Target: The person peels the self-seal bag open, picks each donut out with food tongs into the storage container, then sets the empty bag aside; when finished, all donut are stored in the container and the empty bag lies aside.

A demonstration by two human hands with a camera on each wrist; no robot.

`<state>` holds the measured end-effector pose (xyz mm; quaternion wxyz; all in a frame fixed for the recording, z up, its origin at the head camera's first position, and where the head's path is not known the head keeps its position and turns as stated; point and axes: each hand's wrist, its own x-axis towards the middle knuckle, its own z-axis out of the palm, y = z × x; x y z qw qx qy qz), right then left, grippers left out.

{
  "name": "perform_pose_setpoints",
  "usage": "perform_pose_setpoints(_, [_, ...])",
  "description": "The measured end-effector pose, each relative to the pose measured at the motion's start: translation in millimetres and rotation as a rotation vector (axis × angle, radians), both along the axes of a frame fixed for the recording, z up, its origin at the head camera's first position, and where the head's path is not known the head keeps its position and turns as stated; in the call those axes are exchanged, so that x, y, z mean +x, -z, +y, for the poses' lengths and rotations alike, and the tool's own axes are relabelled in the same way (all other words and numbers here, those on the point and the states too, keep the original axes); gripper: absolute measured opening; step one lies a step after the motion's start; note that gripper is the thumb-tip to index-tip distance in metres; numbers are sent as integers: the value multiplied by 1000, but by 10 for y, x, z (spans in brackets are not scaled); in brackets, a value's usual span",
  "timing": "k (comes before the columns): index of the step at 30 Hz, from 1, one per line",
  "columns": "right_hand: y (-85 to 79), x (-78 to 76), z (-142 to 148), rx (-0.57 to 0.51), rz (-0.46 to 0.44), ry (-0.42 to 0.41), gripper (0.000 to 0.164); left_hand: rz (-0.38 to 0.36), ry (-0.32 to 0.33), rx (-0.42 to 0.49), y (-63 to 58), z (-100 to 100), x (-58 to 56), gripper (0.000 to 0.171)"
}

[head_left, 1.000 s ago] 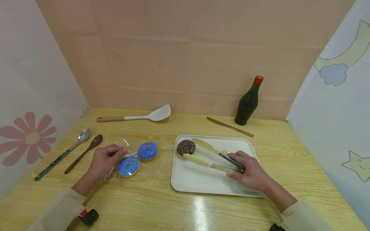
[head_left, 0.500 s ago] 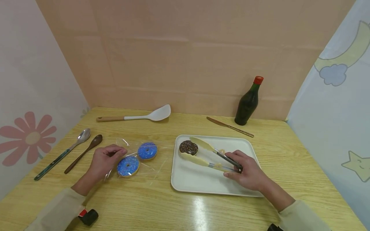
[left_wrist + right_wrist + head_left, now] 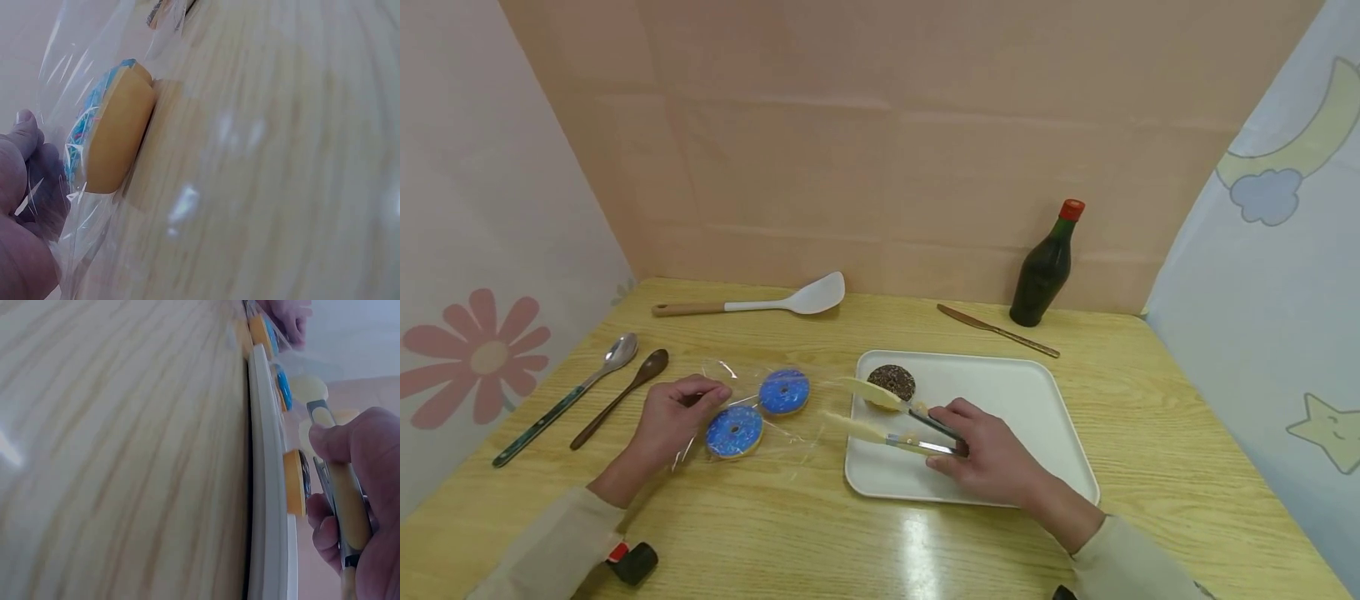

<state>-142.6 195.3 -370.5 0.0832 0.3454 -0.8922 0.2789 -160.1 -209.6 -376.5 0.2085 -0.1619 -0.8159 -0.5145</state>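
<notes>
With thumb and fingers, my left hand (image 3: 673,417) pinches the edge of a clear plastic bag (image 3: 801,429) lying on the table. Two blue-iced donuts (image 3: 784,392) lie in or under the film; the nearer blue donut (image 3: 115,128) is close to the fingers in the left wrist view. My right hand (image 3: 988,450) grips a pair of tongs (image 3: 925,421) with pale yellow tips, spread apart and pointing left over the tray's left rim toward the bag. A chocolate donut (image 3: 892,382) sits on the white tray (image 3: 1022,392) behind the tongs, apparently not between their tips.
A green bottle (image 3: 1043,271) with a red cap stands at the back right. Before it lies a brown knife (image 3: 997,331). A white spatula (image 3: 760,306) lies along the back. On the left are a metal spoon (image 3: 568,400) and a wooden spoon (image 3: 621,398).
My right hand has moved the tongs left, away from the chocolate donut and toward the bag. Earlier, the chocolate donut shifted slightly right on the tray. My left hand stays put.
</notes>
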Motion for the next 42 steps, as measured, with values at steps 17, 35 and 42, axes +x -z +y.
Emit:
perform_pose_setpoints(17, [80, 85, -548, 163, 0, 173, 55, 9, 19, 27, 258, -125, -138, 9])
perform_pose_setpoints(35, [42, 144, -785, 167, -50, 217, 63, 11, 17, 18, 24, 22, 20, 6])
perform_pose_setpoints(42, [56, 140, -814, 190, -60, 237, 65, 19, 22, 28, 20, 22, 15, 6])
